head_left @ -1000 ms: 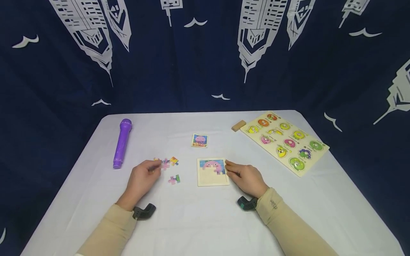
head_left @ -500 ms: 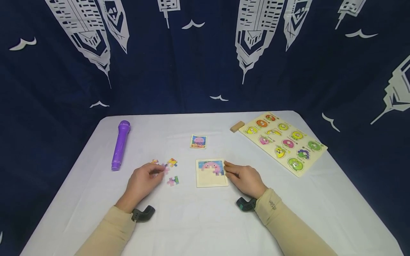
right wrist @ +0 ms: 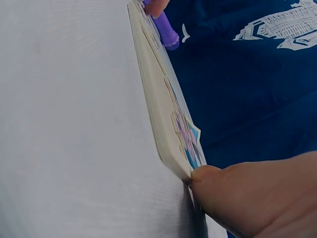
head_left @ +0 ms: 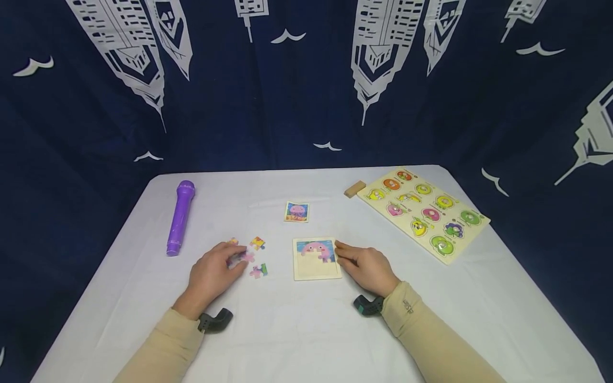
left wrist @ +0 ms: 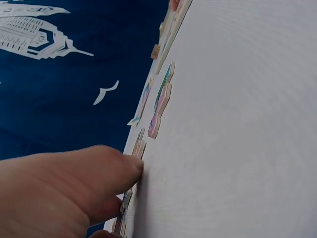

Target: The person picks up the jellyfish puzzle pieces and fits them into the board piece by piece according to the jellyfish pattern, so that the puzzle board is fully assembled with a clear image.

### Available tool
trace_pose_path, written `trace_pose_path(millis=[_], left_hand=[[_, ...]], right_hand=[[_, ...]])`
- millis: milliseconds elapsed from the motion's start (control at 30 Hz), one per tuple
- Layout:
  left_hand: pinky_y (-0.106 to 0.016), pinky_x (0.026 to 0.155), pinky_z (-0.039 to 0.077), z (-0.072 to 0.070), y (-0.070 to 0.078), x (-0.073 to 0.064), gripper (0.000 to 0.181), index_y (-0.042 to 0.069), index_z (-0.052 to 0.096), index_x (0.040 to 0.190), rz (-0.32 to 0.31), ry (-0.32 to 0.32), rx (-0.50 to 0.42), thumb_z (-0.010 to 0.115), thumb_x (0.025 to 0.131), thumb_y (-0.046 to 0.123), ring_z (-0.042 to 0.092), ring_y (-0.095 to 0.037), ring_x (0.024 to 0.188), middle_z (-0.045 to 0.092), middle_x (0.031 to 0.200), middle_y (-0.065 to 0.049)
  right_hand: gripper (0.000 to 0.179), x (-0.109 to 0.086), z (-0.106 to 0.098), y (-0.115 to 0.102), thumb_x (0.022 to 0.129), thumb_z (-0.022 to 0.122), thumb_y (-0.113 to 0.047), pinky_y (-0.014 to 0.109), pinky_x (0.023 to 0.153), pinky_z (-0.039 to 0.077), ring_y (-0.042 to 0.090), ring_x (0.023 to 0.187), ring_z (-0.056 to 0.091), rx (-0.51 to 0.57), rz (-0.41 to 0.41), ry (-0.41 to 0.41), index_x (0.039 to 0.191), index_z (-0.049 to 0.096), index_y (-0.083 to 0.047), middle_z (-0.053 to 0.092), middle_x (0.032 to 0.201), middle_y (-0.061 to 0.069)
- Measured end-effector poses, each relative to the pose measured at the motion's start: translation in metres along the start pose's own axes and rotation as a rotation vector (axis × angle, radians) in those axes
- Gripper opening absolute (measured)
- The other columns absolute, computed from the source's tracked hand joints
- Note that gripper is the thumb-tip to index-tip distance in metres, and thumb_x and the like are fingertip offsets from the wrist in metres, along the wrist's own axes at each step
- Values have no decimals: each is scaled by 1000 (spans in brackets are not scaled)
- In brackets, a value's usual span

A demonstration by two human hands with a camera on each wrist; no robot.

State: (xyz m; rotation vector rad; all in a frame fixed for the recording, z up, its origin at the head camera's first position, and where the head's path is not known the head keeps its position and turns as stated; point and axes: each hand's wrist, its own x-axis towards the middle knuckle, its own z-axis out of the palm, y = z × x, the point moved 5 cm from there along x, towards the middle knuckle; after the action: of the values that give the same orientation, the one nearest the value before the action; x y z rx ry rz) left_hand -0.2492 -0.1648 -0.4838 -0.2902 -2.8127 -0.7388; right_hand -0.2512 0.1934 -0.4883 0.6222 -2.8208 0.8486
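Fingers: our left hand [head_left: 214, 274] bends over puzzle pieces [head_left: 248, 257], thumb and forefinger apart, any grip unclear | our right hand [head_left: 367, 269], fingers extended, touches the right edge of the puzzle board [head_left: 306, 270], flat between our hands.

We locate a purple microphone [head_left: 180, 218] at left, a wooden block [head_left: 355, 189] beside a fruit board [head_left: 414, 210] at right, and navy printed cloth [head_left: 268, 96] behind.

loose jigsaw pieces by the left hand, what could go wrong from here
The left hand might scatter some loose jigsaw pieces, since they lie close beside it. The right hand, at the right edge of the puzzle tray, could shift it and perhaps jostle the placed pieces.
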Motion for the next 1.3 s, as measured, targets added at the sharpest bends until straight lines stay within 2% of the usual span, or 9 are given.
trace_pose_path(millis=[133, 267, 367, 567, 700, 833, 1033, 1300], left_hand=[[-30, 55, 41, -2, 2, -1, 37, 20, 77, 119, 5, -2, 15, 84, 84, 30, 56, -11, 77, 70, 106, 0], [-32, 60, 45, -2, 3, -2, 28, 21, 78, 109, -10, -9, -12, 86, 84, 32, 59, -11, 82, 66, 94, 7], [-32, 63, 47, -1, 2, -1, 23, 22, 78, 102, -27, -18, -20, 86, 84, 33, 61, -12, 83, 66, 93, 8], [-32, 63, 43, -2, 1, -1, 20, 22, 72, 94, -57, -35, -42, 86, 83, 32, 55, -15, 80, 64, 97, 3], [-34, 65, 46, -2, 1, -1, 25, 21, 75, 104, -47, -39, -33, 85, 84, 31, 60, -16, 85, 68, 105, 2], [-33, 64, 46, -1, 1, -1, 33, 20, 76, 115, -32, -47, -11, 84, 85, 32, 60, -15, 85, 69, 105, 2], [-32, 64, 45, -1, 2, 1, 28, 22, 73, 107, -42, -35, -45, 86, 83, 29, 61, -14, 86, 66, 97, 4], [-32, 66, 47, -6, -1, 0, 15, 21, 71, 95, -75, 17, -139, 82, 88, 29, 66, -15, 83, 70, 93, 4]], right_hand=[[34, 0, 1, 1, 99, 71, -25, 49, 100, 53, 24, 126, 64, -4, 11, -4, 131, 71, -14, 63, 142, -4], [34, -1, 0, 1, 99, 70, -25, 50, 100, 53, 24, 126, 64, -6, 13, -2, 131, 71, -14, 63, 142, -4], [35, -1, 0, 0, 98, 71, -24, 50, 100, 53, 25, 126, 64, -5, 11, -2, 131, 71, -13, 63, 142, -3], [36, -1, 0, 0, 99, 70, -26, 51, 101, 52, 25, 127, 63, 0, 20, -11, 132, 70, -13, 63, 143, -3], [36, -1, 0, 0, 99, 70, -25, 51, 101, 52, 25, 127, 63, -6, 18, -11, 133, 70, -13, 63, 143, -3], [35, -1, 0, -1, 99, 70, -25, 50, 100, 53, 25, 126, 64, -7, 10, -2, 132, 71, -12, 63, 142, -2], [36, -1, -1, -2, 99, 70, -24, 49, 100, 53, 25, 126, 64, -2, 7, 0, 132, 70, -11, 63, 142, -1], [37, -1, -1, -2, 99, 70, -25, 50, 101, 52, 27, 127, 64, -1, 16, -16, 133, 69, -12, 62, 144, -1]])
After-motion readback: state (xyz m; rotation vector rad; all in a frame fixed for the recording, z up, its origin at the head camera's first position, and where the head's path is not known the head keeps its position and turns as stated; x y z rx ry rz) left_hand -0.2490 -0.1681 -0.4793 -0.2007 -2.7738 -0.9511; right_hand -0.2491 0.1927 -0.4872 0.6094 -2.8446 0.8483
